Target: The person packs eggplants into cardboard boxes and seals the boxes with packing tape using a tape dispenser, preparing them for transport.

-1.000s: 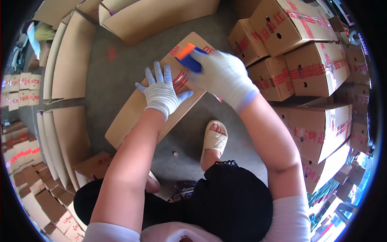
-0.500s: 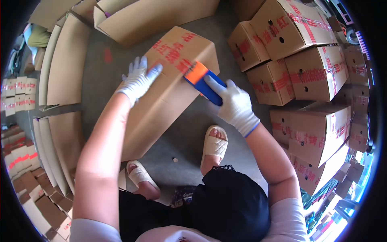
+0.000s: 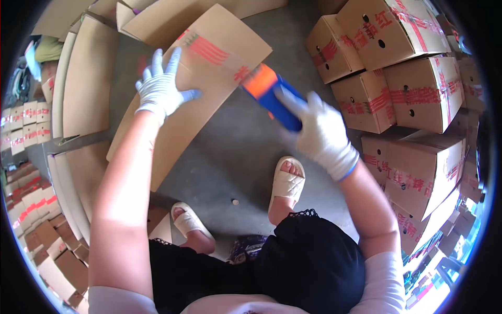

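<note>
A brown cardboard box (image 3: 193, 110) lies tilted in front of me, with printed red tape (image 3: 210, 51) across its upper part. Against its left side rests my left hand (image 3: 158, 94), in a white glove, fingers spread and holding nothing. My right hand (image 3: 323, 131), gloved too, is wrapped around a blue and orange tape dispenser (image 3: 280, 99). The dispenser's orange end is at the box's right edge, where the printed tape ends. Contact between the two is hard to make out because of slight blur.
Taped boxes (image 3: 421, 97) are stacked on the right. Flat cardboard (image 3: 89, 78) stands along the left, and an open box (image 3: 157, 23) lies at the back. My feet in cream slides (image 3: 288, 180) are on the grey floor (image 3: 230, 162), near a small pale round object (image 3: 235, 202).
The box has turned, so a different face shows, with the tape band running across it. My left hand has shifted left and up with fingers wider; the dispenser has moved slightly right and up.
</note>
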The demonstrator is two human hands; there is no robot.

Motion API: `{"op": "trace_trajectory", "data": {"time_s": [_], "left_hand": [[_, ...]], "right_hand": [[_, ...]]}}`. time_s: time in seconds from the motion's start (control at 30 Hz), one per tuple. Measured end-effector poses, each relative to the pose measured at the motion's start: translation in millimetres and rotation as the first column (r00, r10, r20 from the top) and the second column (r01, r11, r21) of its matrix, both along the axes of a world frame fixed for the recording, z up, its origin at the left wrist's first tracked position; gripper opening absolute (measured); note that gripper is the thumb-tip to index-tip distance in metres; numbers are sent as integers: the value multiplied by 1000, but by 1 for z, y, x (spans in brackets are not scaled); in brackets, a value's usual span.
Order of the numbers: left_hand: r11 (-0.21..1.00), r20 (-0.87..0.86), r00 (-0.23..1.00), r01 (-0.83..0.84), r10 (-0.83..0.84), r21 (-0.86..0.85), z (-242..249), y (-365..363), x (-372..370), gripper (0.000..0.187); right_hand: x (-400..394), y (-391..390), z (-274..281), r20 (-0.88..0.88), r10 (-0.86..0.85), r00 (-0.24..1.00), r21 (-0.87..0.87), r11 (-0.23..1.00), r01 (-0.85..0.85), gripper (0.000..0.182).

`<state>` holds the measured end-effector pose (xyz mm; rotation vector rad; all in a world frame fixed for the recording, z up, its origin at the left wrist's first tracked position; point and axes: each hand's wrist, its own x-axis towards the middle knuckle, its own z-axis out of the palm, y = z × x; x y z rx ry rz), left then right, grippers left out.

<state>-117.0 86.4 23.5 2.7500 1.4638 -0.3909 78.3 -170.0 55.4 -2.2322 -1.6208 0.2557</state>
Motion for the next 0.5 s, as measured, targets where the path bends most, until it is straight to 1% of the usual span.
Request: {"op": "trace_trajectory", "data": {"time_s": [0.03,0.07,0.1,0.17,0.2,0.27,0.3,0.33,0.4,0.43,0.47,0.5], "left_hand": [[1000,28,1000,-1,2,-31,-2,9,-2,116],[997,27,999,-22,24,-74,-3,20,-2,117],[995,51,999,-14,19,-94,-9,32,-4,117],[991,109,994,24,-10,-134,-22,57,-10,116],[989,103,995,33,-19,-143,-28,67,-14,116],[979,199,980,57,-18,-195,-37,77,-17,116],[981,158,987,21,11,-193,-28,69,-11,118],[981,162,987,24,7,-191,-27,64,-9,118],[994,113,994,3,9,-107,-26,54,-11,119],[996,135,991,21,-9,-87,-24,46,-10,120],[996,133,991,24,-12,-88,-20,36,-9,120],[999,123,992,25,-19,-48,-16,22,-8,120]], "right_hand": [[0,-24,-23,-2,-9,1000,-133,991,9,63],[3,-42,-45,-9,-42,999,-324,946,36,67],[6,-52,-63,-15,-68,998,-481,875,52,67],[8,-36,-84,-48,-77,996,-493,869,43,65],[8,-25,-92,-83,-84,993,-511,859,30,63],[7,28,-92,-96,-50,994,-578,816,-14,58],[8,56,-95,-91,-51,994,-599,801,-14,53],[8,84,-96,-88,-48,995,-615,789,-16,49],[6,127,-102,-103,-38,994,-601,799,-31,33],[13,138,-98,-104,-40,994,-599,800,-30,33],[20,146,-95,-270,-184,945,-654,755,-40,27],[24,146,-92,-409,-334,849,-706,706,-63,25]]}}
